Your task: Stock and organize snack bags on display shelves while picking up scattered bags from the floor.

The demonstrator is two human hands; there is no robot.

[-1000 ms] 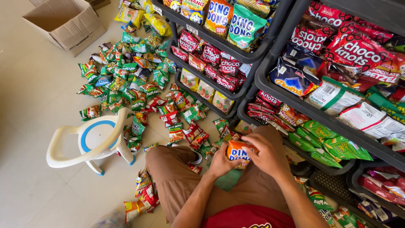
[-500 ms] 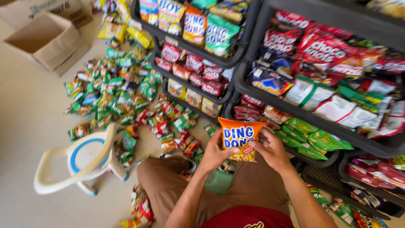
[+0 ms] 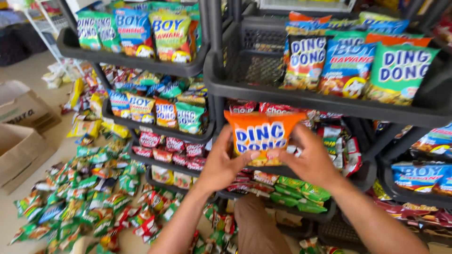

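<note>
Both hands grip one orange snack packet (image 3: 260, 136) at the centre of the frame: the left hand (image 3: 225, 162) clasps its lower left edge, the right hand (image 3: 308, 160) its lower right. The packet is upright, in front of the dark wire rack (image 3: 263, 94). Green and blue packets (image 3: 348, 66) stand on the shelf at upper right. Loose packets (image 3: 89, 197) litter the floor at lower left, beside cardboard boxes (image 3: 19, 141).

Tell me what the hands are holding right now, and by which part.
An orange snack bag, held by both hands: the left hand grips its lower left edge, the right hand its lower right edge.
</note>
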